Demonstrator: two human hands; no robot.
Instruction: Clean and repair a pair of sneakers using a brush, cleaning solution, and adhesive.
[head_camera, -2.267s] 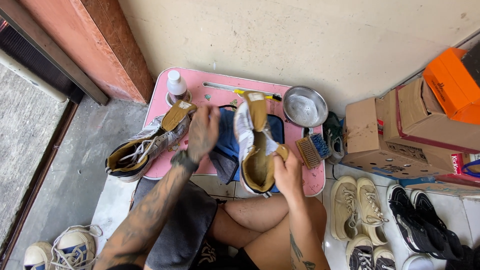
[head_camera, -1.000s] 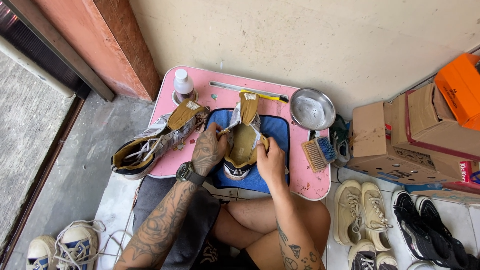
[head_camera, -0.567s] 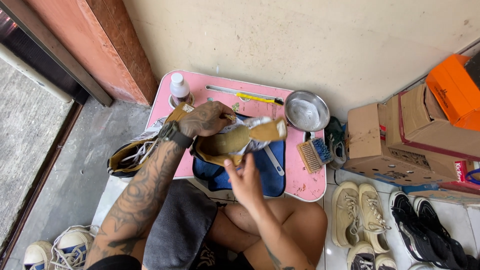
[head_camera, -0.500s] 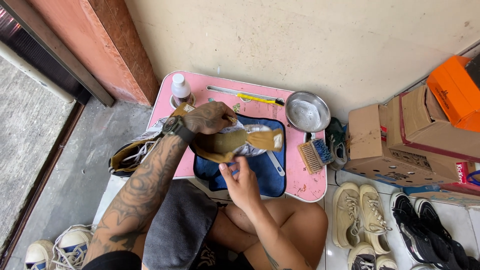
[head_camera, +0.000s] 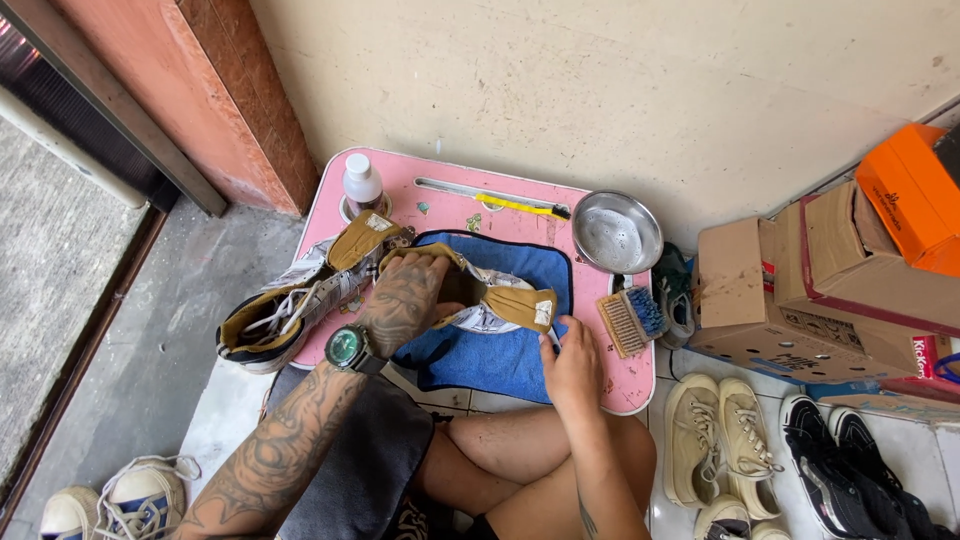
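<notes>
Left hand (head_camera: 405, 300) clamps the shoe (head_camera: 480, 298) on the towel (head_camera: 490, 350) mid-table (head_camera: 440, 195); right hand (head_camera: 572, 365) pinches something unclear at its tongue; best steady the shoe firmly

view: head, single | from: above, worn by seated person | facing: steeply down, toward wall | range: near, arm's reach | frame: pink bench (head_camera: 395, 190) centre, floor around | shared: none

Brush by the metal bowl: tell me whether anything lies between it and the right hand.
Nothing visible does. The right hand rests at the blue towel's edge beside the shoe; the brush lies apart on bare pink table, below the metal bowl.
</notes>
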